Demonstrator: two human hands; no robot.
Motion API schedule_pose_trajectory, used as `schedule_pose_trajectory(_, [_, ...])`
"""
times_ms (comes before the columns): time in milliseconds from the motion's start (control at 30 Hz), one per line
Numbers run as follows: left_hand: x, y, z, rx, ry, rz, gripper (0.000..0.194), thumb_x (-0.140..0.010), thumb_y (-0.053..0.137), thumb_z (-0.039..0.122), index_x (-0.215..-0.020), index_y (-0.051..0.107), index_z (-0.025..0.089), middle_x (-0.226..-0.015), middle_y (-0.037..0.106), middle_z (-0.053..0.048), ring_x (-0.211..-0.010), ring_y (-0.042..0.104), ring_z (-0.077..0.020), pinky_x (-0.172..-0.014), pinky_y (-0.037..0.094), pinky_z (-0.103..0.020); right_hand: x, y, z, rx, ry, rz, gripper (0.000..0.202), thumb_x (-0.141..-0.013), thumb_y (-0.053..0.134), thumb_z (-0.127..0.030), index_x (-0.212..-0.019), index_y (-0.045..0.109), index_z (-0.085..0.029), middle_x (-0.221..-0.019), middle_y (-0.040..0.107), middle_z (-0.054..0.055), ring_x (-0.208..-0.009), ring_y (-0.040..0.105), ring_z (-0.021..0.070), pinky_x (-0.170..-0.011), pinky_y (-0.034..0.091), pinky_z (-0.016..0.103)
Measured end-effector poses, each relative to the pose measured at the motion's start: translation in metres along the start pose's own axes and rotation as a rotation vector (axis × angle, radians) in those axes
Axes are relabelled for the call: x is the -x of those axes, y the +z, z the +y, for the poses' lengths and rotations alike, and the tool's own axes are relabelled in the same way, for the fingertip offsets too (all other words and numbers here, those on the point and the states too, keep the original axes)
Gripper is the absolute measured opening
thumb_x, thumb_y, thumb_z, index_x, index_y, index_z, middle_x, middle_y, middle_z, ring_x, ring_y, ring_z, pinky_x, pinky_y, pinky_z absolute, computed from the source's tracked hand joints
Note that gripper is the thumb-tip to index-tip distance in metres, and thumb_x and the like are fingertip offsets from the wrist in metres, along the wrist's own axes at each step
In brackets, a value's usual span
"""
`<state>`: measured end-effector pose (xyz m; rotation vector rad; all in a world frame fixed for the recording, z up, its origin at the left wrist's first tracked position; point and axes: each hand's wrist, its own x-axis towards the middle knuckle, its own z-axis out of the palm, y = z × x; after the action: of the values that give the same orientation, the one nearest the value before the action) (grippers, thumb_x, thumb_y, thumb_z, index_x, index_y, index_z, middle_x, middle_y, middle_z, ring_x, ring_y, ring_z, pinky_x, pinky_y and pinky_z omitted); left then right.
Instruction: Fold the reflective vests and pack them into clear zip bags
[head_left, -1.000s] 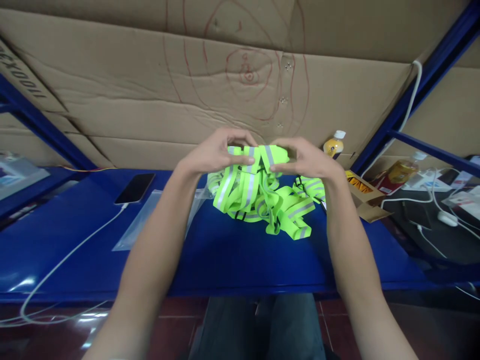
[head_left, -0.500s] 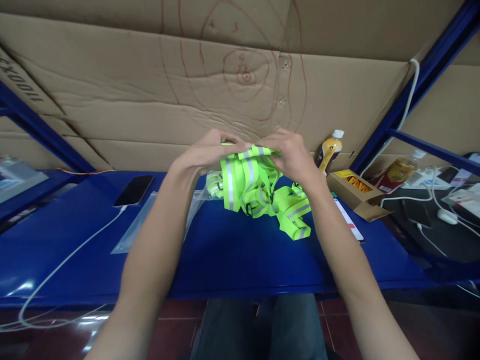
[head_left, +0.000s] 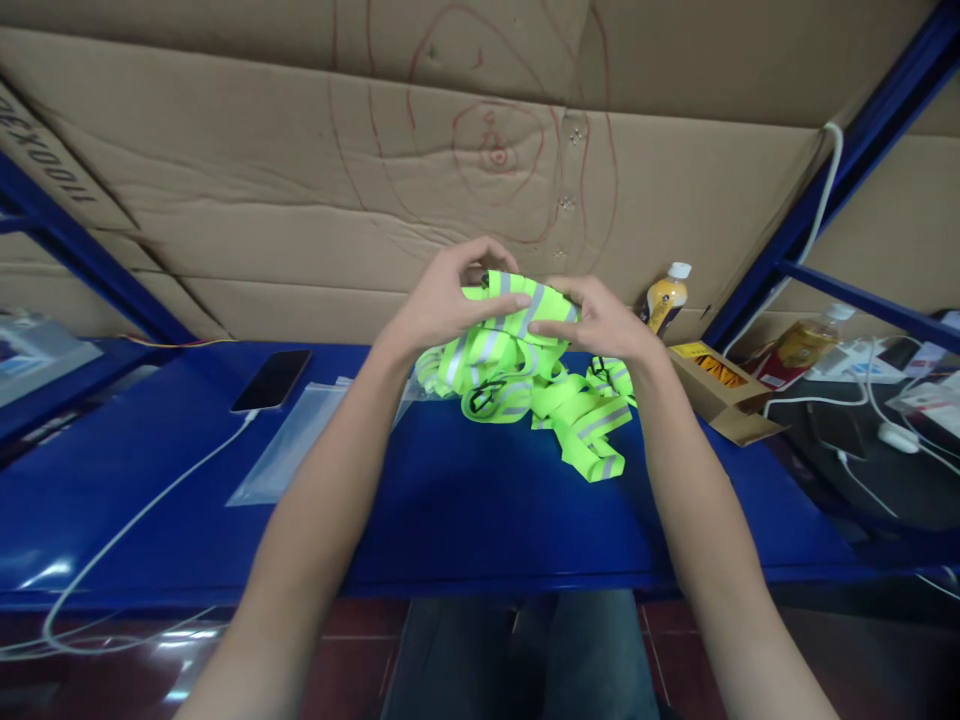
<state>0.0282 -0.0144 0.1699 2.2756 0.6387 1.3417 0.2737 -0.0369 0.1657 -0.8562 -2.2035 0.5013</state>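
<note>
Neon-yellow reflective straps (head_left: 585, 425) with silver stripes and black buckles lie in a loose heap on the blue table. Above the heap, both hands hold one gathered reflective strap (head_left: 514, 290). My left hand (head_left: 457, 295) pinches its left side, thumb on the near face and fingers curled behind. On the right side my right hand (head_left: 600, 320) grips it, thumb across the front; the other fingers are partly hidden behind the strap. A rolled strap with a black buckle (head_left: 487, 398) rests just below the hands.
Left on the blue table (head_left: 480, 530) are clear plastic bags (head_left: 281, 450) and a charging phone (head_left: 271, 381). At right stand a drink bottle (head_left: 665, 298) and an open cardboard box (head_left: 724, 395) with orange packets. A cardboard wall (head_left: 262, 170) backs the table.
The strap between my hands is now bunched up and turned with its striped face toward me. My right hand has shifted slightly right and down; the lower straps have settled onto the heap.
</note>
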Motion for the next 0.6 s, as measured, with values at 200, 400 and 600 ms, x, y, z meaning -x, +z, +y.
schedule_pose_trajectory(200, [0.0,-0.011,-0.01,-0.094,-0.03,0.089,0.062,-0.097,0.063,0.082,-0.094,0.073,0.02,-0.093,0.074,-0.008,-0.088,0.069,-0.0215,-0.081,0.056,-0.033,0.0,-0.007,-0.002,0.101,-0.022,0.171,0.045,-0.087,0.085,-0.061,-0.083,0.063,-0.023,-0.079,0.058,0.0,-0.075,0.049,0.0185,-0.071,0.044,0.034])
schedule_pose_trajectory(400, [0.001,-0.009,0.004,-0.18,-0.053,0.15,0.058,-0.103,0.057,0.076,-0.101,0.076,0.022,-0.105,0.08,-0.008,-0.102,0.073,-0.0246,-0.094,0.059,-0.036,0.007,-0.016,-0.012,0.323,-0.069,0.271,0.032,-0.093,0.08,-0.054,-0.091,0.072,-0.022,-0.087,0.072,0.003,-0.088,0.063,0.025,-0.089,0.052,0.04])
schedule_pose_trajectory(600, [0.004,-0.003,0.022,0.011,-0.253,-0.187,0.059,-0.103,0.061,0.071,-0.081,0.075,0.019,-0.08,0.071,-0.005,-0.074,0.066,-0.0188,-0.066,0.052,-0.031,0.006,-0.005,-0.014,0.465,-0.136,0.183,0.021,-0.102,0.065,-0.037,-0.112,0.081,-0.026,-0.108,0.081,0.006,-0.102,0.072,0.0306,-0.098,0.055,0.047])
